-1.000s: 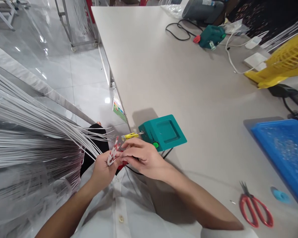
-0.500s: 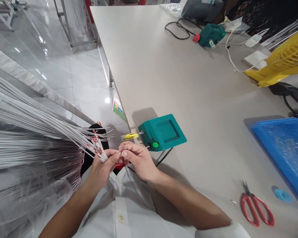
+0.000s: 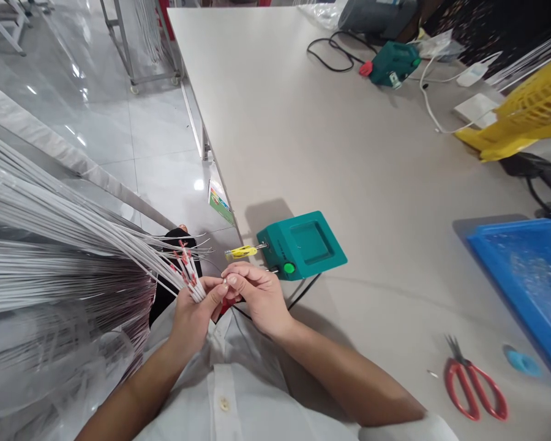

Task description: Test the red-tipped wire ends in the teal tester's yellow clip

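My left hand [image 3: 196,312] is closed around a bundle of white cables [image 3: 190,278] with red-marked ends. Its thumb and finger meet those of my right hand [image 3: 259,300] at a tiny pale piece [image 3: 225,280], too small to name. The right hand pinches there, its fingers bent. Just beyond the hands stands a green device [image 3: 303,245] with a green button and a shallow recess on top. A yellow clip [image 3: 244,251] sticks out from its left side, over the table edge.
Many long white cables [image 3: 73,226] lie to my left. On the table [image 3: 371,184] are red-handled scissors [image 3: 472,380], a blue tray [image 3: 532,275], a blue ring [image 3: 522,361], a second green device [image 3: 395,63] and a yellow plastic object [image 3: 528,104]. A wheeled rack [image 3: 151,79] stands beyond.
Both hands have shifted very slightly to the right, still meeting at the fingertips. The cable ends in my left hand have moved a little to the right.
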A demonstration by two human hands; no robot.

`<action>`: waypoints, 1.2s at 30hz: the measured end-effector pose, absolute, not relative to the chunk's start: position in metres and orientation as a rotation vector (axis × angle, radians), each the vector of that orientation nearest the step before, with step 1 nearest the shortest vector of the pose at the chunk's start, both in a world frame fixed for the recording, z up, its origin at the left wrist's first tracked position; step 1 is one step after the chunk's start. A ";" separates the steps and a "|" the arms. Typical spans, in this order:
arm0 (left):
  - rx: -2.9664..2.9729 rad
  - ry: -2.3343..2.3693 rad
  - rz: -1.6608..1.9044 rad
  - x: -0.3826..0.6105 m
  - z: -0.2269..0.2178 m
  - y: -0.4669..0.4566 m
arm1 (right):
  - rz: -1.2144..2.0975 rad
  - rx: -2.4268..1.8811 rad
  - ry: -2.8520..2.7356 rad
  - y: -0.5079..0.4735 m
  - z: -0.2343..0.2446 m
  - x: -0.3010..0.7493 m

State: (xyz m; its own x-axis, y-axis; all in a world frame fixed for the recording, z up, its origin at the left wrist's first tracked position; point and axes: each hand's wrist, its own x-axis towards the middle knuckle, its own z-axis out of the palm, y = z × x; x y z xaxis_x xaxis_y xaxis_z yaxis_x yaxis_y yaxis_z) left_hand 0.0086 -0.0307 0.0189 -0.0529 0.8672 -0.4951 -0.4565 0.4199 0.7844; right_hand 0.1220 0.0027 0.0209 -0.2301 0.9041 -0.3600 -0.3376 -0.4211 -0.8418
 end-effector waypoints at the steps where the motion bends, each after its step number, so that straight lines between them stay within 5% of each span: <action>1: 0.470 1.204 1.126 0.008 0.018 -0.031 | 1.805 -1.111 -0.787 0.003 0.020 0.123; 8: 0.466 1.162 1.069 0.003 0.020 -0.029 | 1.786 -1.053 -1.063 0.004 0.017 0.128; 16: 0.523 1.284 1.099 0.006 0.016 -0.033 | 0.447 -1.043 -2.090 0.005 0.017 0.140; 19: 0.574 1.359 1.100 0.007 0.020 -0.033 | 0.181 -0.980 -2.289 0.006 0.016 0.144; 36: 0.702 1.485 1.088 0.007 0.028 -0.031 | 1.179 -1.096 -1.621 0.011 0.028 0.135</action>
State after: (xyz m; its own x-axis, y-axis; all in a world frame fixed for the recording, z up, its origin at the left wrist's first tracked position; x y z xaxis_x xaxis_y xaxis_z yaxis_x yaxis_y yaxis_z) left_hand 0.0072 -0.0305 0.0280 -0.2126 0.8816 -0.4214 -0.1360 0.4004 0.9062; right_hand 0.1354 0.0112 0.0277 -0.2736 0.9535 0.1266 0.1732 0.1783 -0.9686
